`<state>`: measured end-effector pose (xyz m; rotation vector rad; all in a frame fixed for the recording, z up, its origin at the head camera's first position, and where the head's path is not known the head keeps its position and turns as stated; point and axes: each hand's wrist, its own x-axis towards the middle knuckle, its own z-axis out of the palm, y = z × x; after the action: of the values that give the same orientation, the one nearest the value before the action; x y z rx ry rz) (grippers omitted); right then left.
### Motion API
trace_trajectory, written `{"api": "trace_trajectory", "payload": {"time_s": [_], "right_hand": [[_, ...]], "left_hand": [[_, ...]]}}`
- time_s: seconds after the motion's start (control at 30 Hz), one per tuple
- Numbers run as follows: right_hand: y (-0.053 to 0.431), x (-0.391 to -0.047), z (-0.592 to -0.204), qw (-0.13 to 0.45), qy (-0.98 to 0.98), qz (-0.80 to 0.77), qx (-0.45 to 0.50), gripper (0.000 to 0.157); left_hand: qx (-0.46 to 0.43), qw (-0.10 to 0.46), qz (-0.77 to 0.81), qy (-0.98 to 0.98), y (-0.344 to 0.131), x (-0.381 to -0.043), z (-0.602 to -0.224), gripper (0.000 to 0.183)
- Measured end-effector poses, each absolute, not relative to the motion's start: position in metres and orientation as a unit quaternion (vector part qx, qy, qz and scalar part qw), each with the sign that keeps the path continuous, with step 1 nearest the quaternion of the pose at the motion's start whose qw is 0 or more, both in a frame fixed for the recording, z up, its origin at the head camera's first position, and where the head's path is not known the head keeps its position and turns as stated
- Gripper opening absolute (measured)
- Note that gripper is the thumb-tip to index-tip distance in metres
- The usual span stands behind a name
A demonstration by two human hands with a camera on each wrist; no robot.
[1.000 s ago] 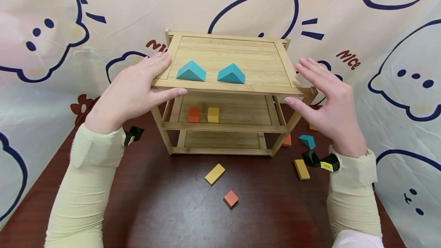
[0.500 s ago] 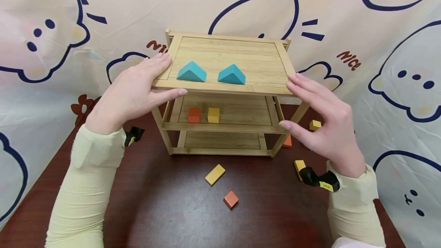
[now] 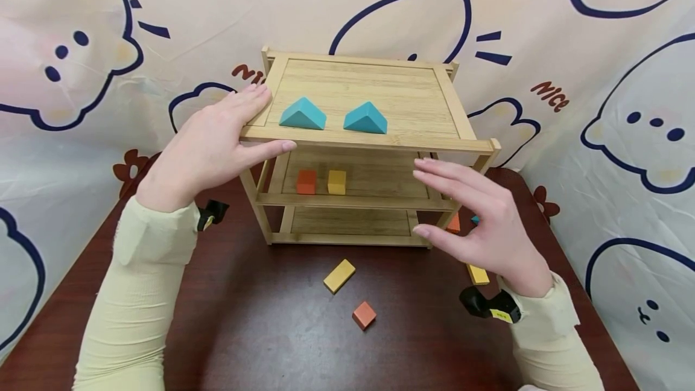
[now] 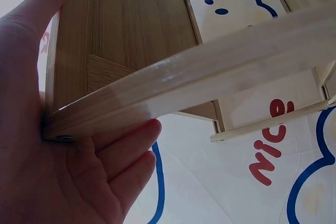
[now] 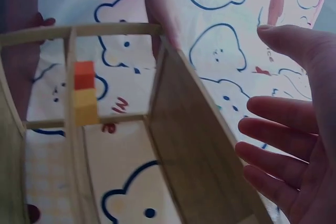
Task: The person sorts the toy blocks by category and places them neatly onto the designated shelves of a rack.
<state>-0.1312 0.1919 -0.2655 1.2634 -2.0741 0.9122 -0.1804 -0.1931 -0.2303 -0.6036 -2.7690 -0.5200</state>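
A small wooden shelf rack (image 3: 380, 140) with three tiers stands before me. My left hand (image 3: 209, 143) holds its top front-left corner, thumb along the front edge and fingers along the side; the left wrist view shows the corner between thumb and fingers. My right hand (image 3: 478, 219) hovers in front of the rack's right side, fingers extended and apart from the thumb, holding nothing. On the top tier sit two blue triangular blocks (image 3: 303, 114). The middle tier bears a red cube (image 3: 306, 181) and a yellow cube (image 3: 336, 182), side by side.
On the dark table (image 3: 260, 330) lie a yellow rectangular block (image 3: 339, 276) and an orange cube (image 3: 364, 315). Right of the rack, partly behind my right hand, are another yellow block (image 3: 478, 274), an orange block (image 3: 453, 223) and a bit of blue. A patterned cloth (image 3: 624, 137) surrounds the table.
My right hand has moved left and down from beside the rack's top right corner to in front of its right side. The left hand keeps its place, and the blocks have not moved.
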Motion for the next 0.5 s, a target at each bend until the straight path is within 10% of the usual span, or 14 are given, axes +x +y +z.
{"api": "trace_trajectory", "payload": {"time_s": [0.5], "right_hand": [[0.172,-0.141,-0.333,0.132,-0.789,0.344,0.492,0.056]], "left_hand": [[-0.204,0.128,-0.175,-0.955,-0.193,-0.180,-0.230,0.094]]}}
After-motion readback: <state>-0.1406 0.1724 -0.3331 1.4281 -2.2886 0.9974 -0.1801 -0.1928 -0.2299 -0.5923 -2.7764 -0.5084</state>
